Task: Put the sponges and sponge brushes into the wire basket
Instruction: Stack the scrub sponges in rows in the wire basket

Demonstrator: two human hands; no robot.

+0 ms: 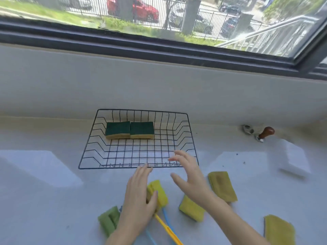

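Note:
A black wire basket (192, 144) stands on the pale counter and holds two green-topped yellow sponges (118, 129) (142, 129) side by side at its back left. In front of it my left hand (139, 197) lies flat over a yellow sponge brush (158, 190) with a yellow handle, thumb touching the sponge head. A blue handle (167, 219) runs beside the yellow one. My right hand (190, 175) hovers open over the basket's front right corner. Loose on the counter lie a green sponge (108, 219), a yellow sponge (192, 208) and two olive-yellow sponges (223, 185) (279, 230).
A white block (292, 160) lies at the right. A wooden-knobbed metal tool (264, 134) and a small metal ring (247, 129) sit near the back wall. A dark-framed window runs above the low wall behind the basket.

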